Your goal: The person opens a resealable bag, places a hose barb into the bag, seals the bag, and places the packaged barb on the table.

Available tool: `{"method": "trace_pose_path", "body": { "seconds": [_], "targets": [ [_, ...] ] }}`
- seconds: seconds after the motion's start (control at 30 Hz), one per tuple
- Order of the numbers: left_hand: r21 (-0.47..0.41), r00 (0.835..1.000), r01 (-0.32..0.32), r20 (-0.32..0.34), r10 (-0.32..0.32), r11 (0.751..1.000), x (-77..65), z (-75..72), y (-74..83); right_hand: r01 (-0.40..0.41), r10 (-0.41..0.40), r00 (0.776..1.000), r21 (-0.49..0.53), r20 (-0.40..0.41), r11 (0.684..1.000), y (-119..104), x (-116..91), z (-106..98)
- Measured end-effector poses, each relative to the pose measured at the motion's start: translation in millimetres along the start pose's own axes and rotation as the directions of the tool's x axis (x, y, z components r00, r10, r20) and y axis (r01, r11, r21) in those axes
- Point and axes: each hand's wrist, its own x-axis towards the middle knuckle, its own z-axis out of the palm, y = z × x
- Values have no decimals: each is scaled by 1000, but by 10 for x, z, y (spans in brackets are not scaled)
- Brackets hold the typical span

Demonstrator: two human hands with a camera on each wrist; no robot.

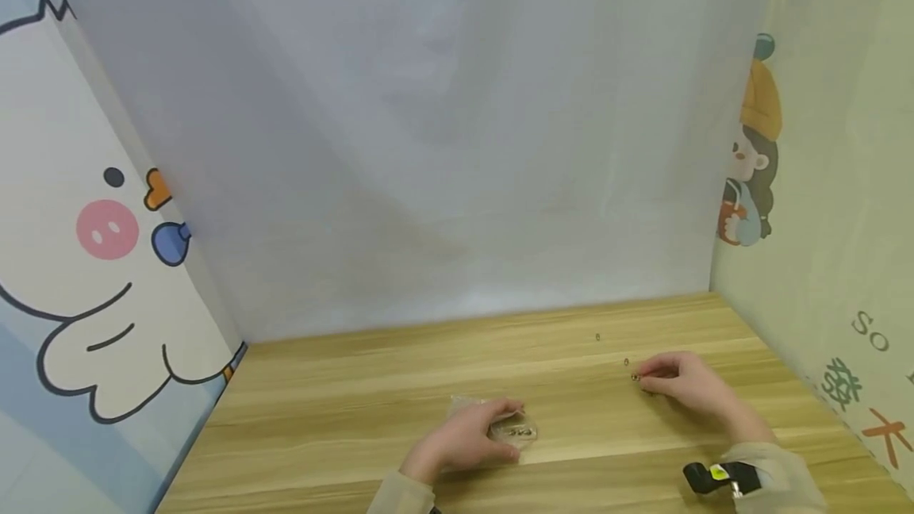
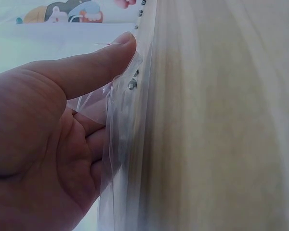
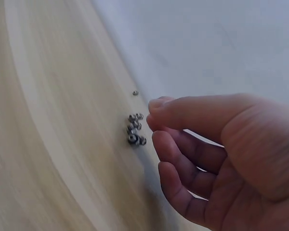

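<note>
My left hand [image 1: 467, 435] holds a clear plastic bag [image 1: 527, 428] low over the table, thumb and fingers spread around its film. Several small metal nuts [image 1: 520, 432] lie in the bag; in the left wrist view nuts [image 2: 132, 84] show just below the thumb tip. Over at the right, my right hand [image 1: 689, 387] has thumb and index fingertips together right at a cluster of nuts [image 3: 136, 130] on the tabletop. I cannot tell whether a nut is between those fingertips. The other right fingers are loosely bent.
Two single nuts lie farther back, one near the right fingertips [image 1: 626, 362] and one beyond it [image 1: 597, 337]. The wood-grain table [image 1: 343, 387] meets a pale backdrop [image 1: 443, 181] at its rear. Printed panels border it left [image 1: 64, 141] and right [image 1: 842, 205].
</note>
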Motion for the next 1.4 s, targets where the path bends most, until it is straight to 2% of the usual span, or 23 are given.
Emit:
{"method": "trace_pose_path", "body": {
  "seconds": [0.23,0.53,0.77,1.0,1.2,1.4],
  "targets": [
    [3,1000,-7,7,7,1000,1,-11,1,-59,59,998,-31,7,998,97,-59,-86],
    [8,1000,-13,4,13,1000,8,-8,14,11,-10,998,-15,60,1000,207,-119,-139],
    [22,1000,-13,-2,13,1000,-1,3,19,12,-14,995,25,95,1000,288,-133,-134],
    [31,1000,-15,-12,15,999,-14,31,-4,60,-66,989,56,129,997,310,-156,-89],
    [30,1000,-5,-19,5,1000,-41,42,-12,42,-52,988,70,146,997,299,-166,-55],
    [17,999,-15,-28,16,1000,-23,8,-3,37,-42,992,39,122,999,262,-114,-73]
  ]
}}
